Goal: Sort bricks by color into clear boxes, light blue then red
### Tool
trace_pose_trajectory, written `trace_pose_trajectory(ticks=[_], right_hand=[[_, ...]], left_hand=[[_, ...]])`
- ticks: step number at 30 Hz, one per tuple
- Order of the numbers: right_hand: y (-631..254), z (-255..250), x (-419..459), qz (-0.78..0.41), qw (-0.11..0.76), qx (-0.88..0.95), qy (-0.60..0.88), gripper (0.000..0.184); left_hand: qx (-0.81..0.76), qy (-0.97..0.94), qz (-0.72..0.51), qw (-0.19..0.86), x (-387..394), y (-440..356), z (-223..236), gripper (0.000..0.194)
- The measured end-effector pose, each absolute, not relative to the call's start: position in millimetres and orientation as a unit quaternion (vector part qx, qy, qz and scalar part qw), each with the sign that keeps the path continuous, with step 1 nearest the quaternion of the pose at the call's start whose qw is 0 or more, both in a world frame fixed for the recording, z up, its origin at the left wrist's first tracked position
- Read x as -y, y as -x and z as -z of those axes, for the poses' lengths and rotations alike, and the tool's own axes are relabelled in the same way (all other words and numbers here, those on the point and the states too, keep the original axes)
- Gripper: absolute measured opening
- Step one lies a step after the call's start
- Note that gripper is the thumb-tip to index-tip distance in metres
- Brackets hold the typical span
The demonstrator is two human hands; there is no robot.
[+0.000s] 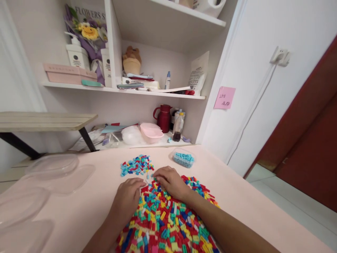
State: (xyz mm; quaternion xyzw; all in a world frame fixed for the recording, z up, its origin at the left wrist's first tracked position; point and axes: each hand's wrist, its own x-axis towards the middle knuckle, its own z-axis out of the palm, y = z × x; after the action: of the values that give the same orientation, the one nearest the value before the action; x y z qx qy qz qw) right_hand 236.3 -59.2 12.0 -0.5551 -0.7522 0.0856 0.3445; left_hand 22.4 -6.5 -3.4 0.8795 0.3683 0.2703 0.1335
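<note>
A large spread of mixed toy building bricks (168,218) in red, yellow, green, blue and white lies on the pink tabletop. My left hand (129,193) rests at its upper left edge, fingers loosely stretched towards a few loose bricks. Over the top of the spread is my right hand (172,181), its fingers bent and apart, the tips beside a small light-blue brick (152,175). No brick shows clearly in either hand. Beyond them lies a smaller pile of mostly light-blue bricks (137,165). A clear plastic box (183,158) filled with light-blue bricks stands behind my right hand.
Clear plastic containers or lids (52,165) lie along the left of the table (86,207). A wooden stand (47,121) rises at the back left. Behind the table, a shelf holds a pink bowl (152,131), a red jug (164,117) and a bottle of dark liquid (178,127).
</note>
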Motion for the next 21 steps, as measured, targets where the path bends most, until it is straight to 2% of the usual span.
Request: trace_pose_trajectory(ticks=[8,16,21], right_hand=[[-240.5,-9.7,58.0,-0.118,0.401,0.734,0.536,0.027],[-241.8,-4.5,56.5,-0.08,0.308,0.781,0.538,0.028],[-244.9,-2.5,55.9,-0.072,0.287,0.798,0.525,0.031]], left_hand=[[-0.373,-0.876,-0.269,0.144,10.2,-22.9,-1.2,0.042],[-0.37,-0.872,-0.278,0.158,9.8,-23.1,2.7,0.042],[-0.374,-0.866,-0.29,0.159,10.3,-23.2,4.4,0.041]])
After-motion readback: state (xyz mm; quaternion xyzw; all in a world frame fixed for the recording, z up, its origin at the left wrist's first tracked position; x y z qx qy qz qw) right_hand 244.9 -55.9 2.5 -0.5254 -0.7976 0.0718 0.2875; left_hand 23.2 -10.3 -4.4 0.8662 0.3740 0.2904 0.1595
